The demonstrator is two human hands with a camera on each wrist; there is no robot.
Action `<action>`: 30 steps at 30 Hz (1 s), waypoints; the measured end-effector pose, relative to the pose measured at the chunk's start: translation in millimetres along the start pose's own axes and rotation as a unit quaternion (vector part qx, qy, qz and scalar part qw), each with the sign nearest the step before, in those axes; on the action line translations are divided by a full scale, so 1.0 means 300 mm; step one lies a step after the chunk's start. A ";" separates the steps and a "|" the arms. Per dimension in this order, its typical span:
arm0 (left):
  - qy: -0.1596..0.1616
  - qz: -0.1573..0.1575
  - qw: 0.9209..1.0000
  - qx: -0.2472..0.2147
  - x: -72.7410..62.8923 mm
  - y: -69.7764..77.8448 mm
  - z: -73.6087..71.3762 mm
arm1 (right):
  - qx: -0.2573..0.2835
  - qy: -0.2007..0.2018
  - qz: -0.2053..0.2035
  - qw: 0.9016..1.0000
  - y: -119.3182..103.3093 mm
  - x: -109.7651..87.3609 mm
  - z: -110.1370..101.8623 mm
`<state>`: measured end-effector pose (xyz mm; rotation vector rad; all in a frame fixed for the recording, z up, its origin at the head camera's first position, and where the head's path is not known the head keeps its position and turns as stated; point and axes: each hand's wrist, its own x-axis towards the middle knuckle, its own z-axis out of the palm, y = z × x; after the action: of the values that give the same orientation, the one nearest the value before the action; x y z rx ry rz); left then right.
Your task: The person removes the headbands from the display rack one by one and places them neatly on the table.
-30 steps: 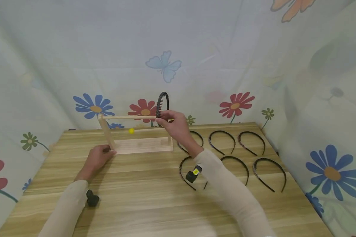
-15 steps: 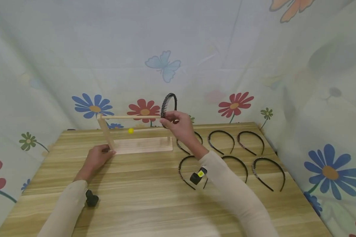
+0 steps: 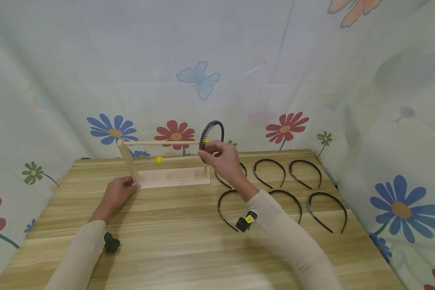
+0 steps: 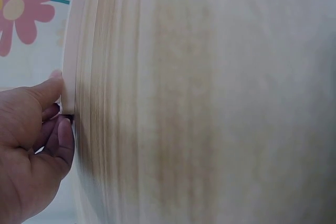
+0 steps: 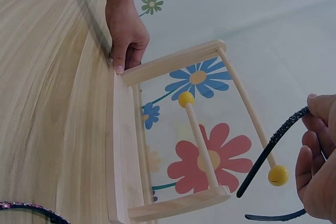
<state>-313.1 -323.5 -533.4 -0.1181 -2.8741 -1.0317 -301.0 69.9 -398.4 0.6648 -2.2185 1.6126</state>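
Note:
My right hand (image 3: 222, 159) pinches a black toothed headband (image 3: 204, 139) near the right end of the upper rod of a wooden stand (image 3: 174, 178). In the right wrist view the headband (image 5: 262, 153) crosses that rod just short of its yellow end ball (image 5: 278, 175). Low at the stand's left end, my left hand (image 3: 119, 192) grips the corner of the base. In the left wrist view its thumb (image 4: 50, 90) lies against the base edge (image 4: 69, 51), with fingers curled at the end. A second, lower rod (image 5: 202, 142) also carries a yellow ball (image 5: 186, 99).
Several black headbands lie in two rows on the right of the wood-grain table (image 3: 166, 249), among them one at the back (image 3: 270, 161) and one at the front right (image 3: 326, 195). My right forearm passes over the front row. A flowered cloth (image 3: 239, 60) hangs behind.
My right hand has moved right and slightly down with the headband, toward the upper rod's ball end. That yellow ball now shows through the headband. The left hand stays at the base.

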 end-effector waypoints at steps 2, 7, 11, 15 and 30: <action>0.000 0.003 1.000 -0.003 -0.002 0.001 -0.001 | -0.003 0.001 0.004 1.000 0.001 -0.006 0.003; 0.003 0.007 1.000 -0.004 -0.005 0.001 -0.002 | 0.002 -0.002 0.011 1.000 -0.005 -0.025 0.015; 0.001 0.004 1.000 -0.009 -0.006 0.000 -0.002 | 0.017 -0.009 0.021 1.000 -0.007 -0.049 0.028; -0.004 -0.002 1.000 -0.017 -0.005 0.002 -0.001 | 0.016 -0.017 0.031 0.999 0.003 -0.076 0.046; -0.007 -0.002 1.000 -0.016 -0.004 0.004 -0.004 | 0.023 -0.053 0.062 0.996 0.027 -0.175 0.162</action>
<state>-311.8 -323.4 -532.1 -0.1214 -2.8723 -1.0829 -260.6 35.4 -446.9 0.6507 -2.3466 1.7316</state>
